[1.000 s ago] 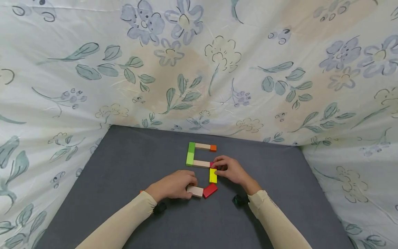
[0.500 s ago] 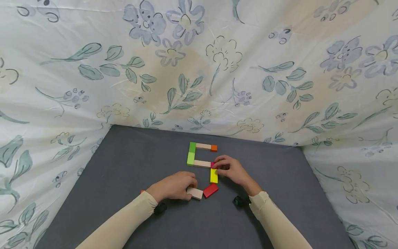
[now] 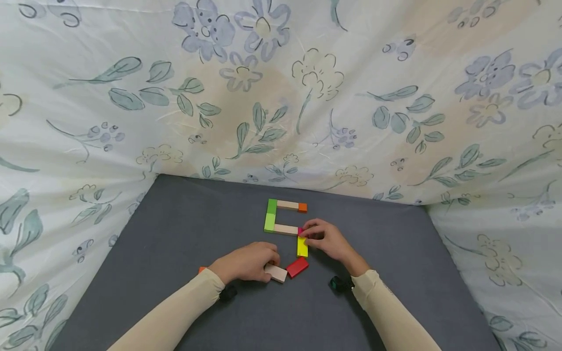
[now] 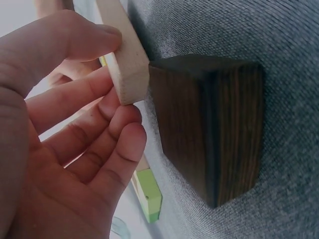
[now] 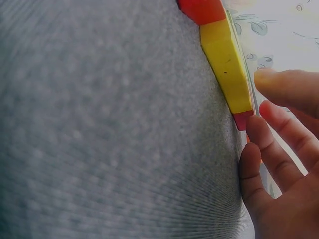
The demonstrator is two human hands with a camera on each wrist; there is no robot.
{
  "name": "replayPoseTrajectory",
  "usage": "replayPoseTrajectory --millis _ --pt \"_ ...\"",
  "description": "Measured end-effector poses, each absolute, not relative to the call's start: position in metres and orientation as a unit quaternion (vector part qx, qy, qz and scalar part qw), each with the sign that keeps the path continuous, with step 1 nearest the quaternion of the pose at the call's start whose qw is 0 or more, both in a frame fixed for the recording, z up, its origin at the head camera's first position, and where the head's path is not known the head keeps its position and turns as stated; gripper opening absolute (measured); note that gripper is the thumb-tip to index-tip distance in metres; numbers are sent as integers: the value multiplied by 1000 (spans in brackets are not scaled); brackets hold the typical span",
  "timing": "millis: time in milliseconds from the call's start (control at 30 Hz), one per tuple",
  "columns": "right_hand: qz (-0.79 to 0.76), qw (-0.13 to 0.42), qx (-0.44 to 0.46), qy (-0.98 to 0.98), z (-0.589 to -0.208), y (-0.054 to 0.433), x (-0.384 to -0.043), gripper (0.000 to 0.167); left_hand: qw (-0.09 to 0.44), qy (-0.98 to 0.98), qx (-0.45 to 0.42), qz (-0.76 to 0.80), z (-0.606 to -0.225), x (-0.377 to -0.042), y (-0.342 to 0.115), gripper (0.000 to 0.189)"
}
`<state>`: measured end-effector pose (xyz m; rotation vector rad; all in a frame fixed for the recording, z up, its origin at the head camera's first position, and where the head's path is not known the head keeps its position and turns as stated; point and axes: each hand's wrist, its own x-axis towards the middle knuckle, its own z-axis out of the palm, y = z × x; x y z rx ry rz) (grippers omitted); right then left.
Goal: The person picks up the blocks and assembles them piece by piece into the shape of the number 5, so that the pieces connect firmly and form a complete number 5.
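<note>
My left hand (image 3: 248,262) pinches a plain wooden block (image 3: 276,274) between thumb and fingers, seen close up in the left wrist view. Beside that block's end, a dark brown block (image 4: 207,124) stands on the cloth; in the head view the hand hides it. Just right of the plain block lies a tilted red block (image 3: 297,267). A yellow block (image 3: 302,247) runs up from there to a small magenta block (image 3: 300,231). My right hand (image 3: 329,240) is beside these two, fingers loosely bent, fingertips at the magenta block, gripping nothing visible.
Farther back, a green block (image 3: 271,206), a light green block (image 3: 269,223), two plain blocks and an orange block (image 3: 303,207) form an angular line. An orange-red block (image 3: 202,269) shows behind the left sleeve. Floral cloth (image 3: 263,97) walls surround the dark grey table cloth (image 3: 197,214).
The plain block in my left hand has turned slightly, its right end shifting a little toward me. My right hand has stayed almost still by the yellow and magenta blocks.
</note>
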<state>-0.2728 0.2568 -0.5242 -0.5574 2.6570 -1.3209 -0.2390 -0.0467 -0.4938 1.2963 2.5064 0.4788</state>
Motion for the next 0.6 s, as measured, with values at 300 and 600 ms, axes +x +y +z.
replayPoseTrajectory --millis 300,600 --pt "-428 56 -197 880 -524 257 -272 22 148 870 441 165 -494 -238 -44 15" --pt "-429 56 -199 880 -524 257 -271 21 142 870 443 164 -495 -237 -44 15"
